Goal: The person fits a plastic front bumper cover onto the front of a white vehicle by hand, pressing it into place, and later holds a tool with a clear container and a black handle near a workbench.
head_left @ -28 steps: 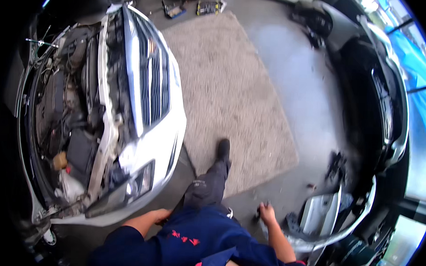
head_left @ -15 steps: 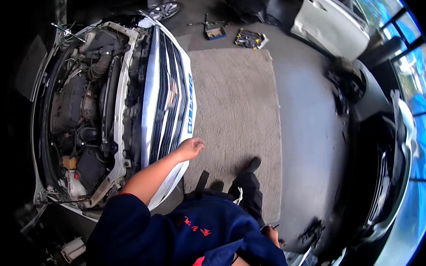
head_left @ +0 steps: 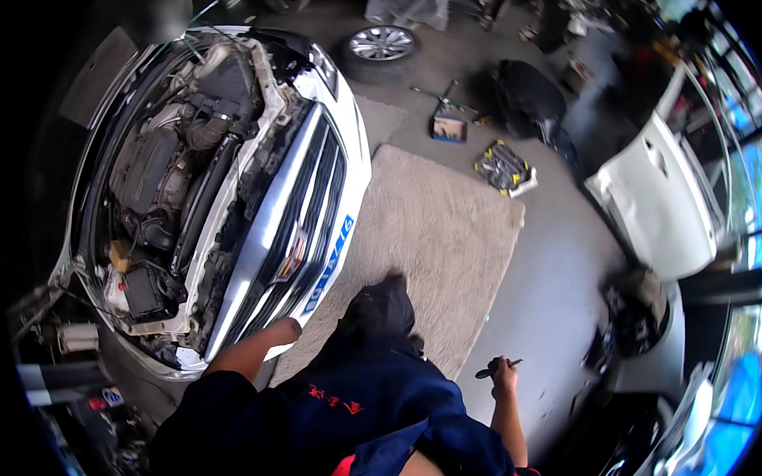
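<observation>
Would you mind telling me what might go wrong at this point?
The left hand rests on the white car's front bumper, so leaning could let it slip. The right hand holds a slim dark metal tool that might drop. The open tool tray beside the beige floor mat is a trip hazard.

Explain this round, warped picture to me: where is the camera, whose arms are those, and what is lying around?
The camera sits on a person's head and looks down; its fisheye lens bends straight edges. The forearms at the bottom are that person's own. The left hand rests on the front bumper of a white car whose engine bay is open. The right hand holds a slim dark tool. On the floor lie a beige mat, an open tool tray, and a loose wheel.
</observation>
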{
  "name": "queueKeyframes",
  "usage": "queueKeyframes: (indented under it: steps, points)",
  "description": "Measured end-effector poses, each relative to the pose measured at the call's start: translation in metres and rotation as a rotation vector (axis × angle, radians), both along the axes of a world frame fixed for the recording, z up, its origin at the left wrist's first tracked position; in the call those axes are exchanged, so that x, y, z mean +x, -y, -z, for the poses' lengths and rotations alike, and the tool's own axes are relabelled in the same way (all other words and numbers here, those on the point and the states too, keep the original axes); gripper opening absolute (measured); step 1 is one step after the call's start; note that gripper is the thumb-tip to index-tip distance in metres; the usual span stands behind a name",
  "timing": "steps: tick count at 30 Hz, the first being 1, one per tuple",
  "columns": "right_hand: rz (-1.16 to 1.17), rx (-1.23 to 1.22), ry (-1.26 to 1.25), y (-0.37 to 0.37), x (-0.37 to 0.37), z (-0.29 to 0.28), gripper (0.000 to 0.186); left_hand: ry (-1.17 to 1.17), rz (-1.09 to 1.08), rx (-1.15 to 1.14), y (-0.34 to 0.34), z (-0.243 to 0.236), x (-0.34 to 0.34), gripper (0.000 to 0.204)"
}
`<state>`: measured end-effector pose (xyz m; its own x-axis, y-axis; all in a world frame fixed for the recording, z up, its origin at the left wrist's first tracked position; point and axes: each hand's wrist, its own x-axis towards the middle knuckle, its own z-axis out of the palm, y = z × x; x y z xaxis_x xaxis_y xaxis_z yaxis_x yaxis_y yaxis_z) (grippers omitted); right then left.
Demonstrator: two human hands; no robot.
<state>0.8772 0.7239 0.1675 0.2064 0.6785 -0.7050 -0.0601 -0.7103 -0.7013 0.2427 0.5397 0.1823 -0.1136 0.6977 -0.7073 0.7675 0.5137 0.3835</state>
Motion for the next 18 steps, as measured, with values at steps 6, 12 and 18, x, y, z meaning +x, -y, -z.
queueKeyframes:
  steps: [6,12,18]
  points:
    - [-0.171,0.058,0.009,-0.246,-0.036,-0.018,0.025,-0.140,0.480,0.163,-0.194,0.065,-0.030,0.019]
    - [-0.335,-0.033,0.049,-0.376,-0.095,-0.009,0.021,0.121,-0.404,0.359,-0.413,-0.013,-0.035,0.022]
    - [-0.604,-0.222,0.154,-0.555,-0.186,-0.039,0.022,0.337,-0.724,0.544,-0.540,-0.033,-0.095,0.019]
